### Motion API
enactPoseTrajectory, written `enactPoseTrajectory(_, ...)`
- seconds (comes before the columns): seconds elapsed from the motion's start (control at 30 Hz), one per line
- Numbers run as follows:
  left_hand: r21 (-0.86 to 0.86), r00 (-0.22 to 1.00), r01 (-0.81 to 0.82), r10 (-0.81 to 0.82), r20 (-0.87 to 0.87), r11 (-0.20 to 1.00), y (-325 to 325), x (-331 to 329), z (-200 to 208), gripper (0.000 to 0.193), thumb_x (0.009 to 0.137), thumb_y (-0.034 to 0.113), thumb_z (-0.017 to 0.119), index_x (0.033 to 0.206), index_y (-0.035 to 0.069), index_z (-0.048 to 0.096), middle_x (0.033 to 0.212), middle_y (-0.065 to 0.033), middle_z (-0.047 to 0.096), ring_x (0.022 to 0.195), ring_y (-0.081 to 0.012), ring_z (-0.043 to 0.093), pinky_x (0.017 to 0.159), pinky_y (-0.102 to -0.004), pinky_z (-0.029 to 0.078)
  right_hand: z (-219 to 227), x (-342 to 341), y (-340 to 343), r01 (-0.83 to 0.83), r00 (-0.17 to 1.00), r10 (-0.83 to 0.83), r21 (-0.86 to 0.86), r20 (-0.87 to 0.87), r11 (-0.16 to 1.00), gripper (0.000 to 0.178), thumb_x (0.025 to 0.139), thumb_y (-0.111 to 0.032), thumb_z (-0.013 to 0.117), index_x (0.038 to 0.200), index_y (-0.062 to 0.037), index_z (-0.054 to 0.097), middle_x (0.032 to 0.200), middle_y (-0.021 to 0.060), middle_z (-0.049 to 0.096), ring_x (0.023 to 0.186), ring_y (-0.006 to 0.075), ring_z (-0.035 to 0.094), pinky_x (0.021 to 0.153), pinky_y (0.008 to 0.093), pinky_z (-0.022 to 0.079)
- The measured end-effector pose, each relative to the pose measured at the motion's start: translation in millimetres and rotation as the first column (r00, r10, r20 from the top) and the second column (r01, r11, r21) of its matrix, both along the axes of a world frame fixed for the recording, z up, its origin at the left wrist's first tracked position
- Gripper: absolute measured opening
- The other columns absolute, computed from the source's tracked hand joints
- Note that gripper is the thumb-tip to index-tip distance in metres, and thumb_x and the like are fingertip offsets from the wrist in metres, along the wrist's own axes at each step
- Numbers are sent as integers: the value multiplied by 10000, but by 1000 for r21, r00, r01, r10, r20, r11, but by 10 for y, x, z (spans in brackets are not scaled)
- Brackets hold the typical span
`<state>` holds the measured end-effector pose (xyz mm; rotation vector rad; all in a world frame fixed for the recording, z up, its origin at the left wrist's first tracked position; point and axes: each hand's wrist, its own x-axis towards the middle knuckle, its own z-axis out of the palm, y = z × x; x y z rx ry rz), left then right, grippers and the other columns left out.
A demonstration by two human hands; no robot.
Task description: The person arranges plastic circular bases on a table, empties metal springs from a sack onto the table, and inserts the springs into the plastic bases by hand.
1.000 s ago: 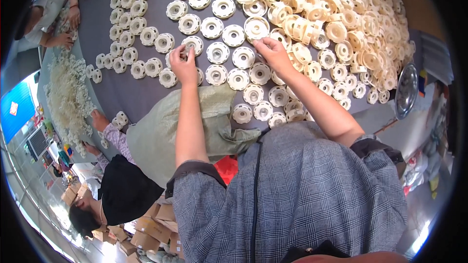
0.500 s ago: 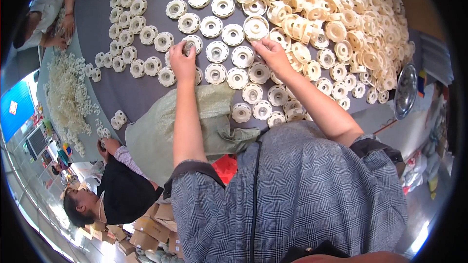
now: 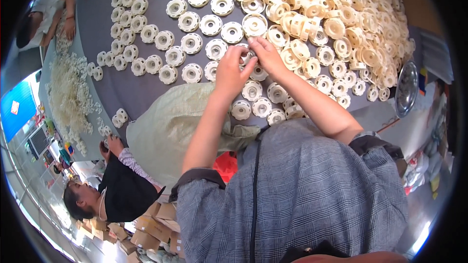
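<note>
My left hand (image 3: pixel 231 72) has moved in over the middle of the table, its thumb and fingers curled in a pinch above a cream plastic ring (image 3: pixel 248 57). Against the far side of that ring, my right hand (image 3: pixel 269 57) bends its fingers close together, the tips nearly meeting those of the left. Both hands largely cover the ring, so whatever small thing they pinch is hidden. Around them lie similar round parts with notched rims, such as a notched ring (image 3: pixel 191 43) to the left; some have shiny centres.
A large heap of cream rings (image 3: pixel 351 24) fills the right of the grey table (image 3: pixel 122 79). Pale green sacking (image 3: pixel 170 109) hangs over the near edge. A metal bowl (image 3: pixel 406 89) stands at far right. Two people work at left beside a pile of translucent pieces (image 3: pixel 70 100).
My left hand has left the notched ring on the left and moved right to meet my right hand. My right hand has shifted slightly left, its fingertips now close to the left's.
</note>
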<state>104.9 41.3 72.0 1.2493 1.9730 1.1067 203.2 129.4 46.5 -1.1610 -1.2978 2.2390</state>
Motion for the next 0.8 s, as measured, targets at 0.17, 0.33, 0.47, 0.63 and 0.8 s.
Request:
enactPoseTrajectory(0.17,-199,974,-2,47,221,980,-82,147,38,220,831,207,566,799,19,457,716,-74,516,591,-172,491,548,-294,412,20,94,-44,-35,999,35,75,-4,997,242,889,-268,509,768,-59,508,623,-26,475,542,30,405,469,194,326)
enactPoseTrajectory(0.33,-216,921,-174,236,309,961,-126,-154,-198,231,864,253,521,830,26,491,720,-63,510,661,-156,491,616,-286,412,49,59,-2,67,998,-62,224,-30,972,219,890,-276,508,799,-78,531,627,-65,435,524,12,364,455,172,298)
enactPoseTrajectory(0.47,-87,804,-486,406,-434,869,-193,-843,-491,236,744,178,644,909,33,556,931,-107,523,853,-257,519,765,-360,420,22,132,143,104,994,-106,181,-1,978,219,891,-266,503,784,-77,530,629,-58,448,533,16,372,458,179,305)
enactPoseTrajectory(0.63,-170,822,-368,234,-520,914,-213,-1078,-625,291,717,124,641,971,28,536,938,-131,504,852,-276,519,762,-364,429,-11,109,82,74,997,-76,126,13,989,208,880,-284,515,788,-98,534,663,-67,463,539,8,384,461,170,324)
enactPoseTrajectory(0.8,-132,863,-491,459,-211,861,-242,-1036,-617,331,732,76,593,1054,32,530,879,-74,456,683,-158,485,673,-284,448,-23,120,113,60,997,-64,102,37,993,225,877,-302,511,782,-99,534,669,-69,460,540,9,389,464,166,335)
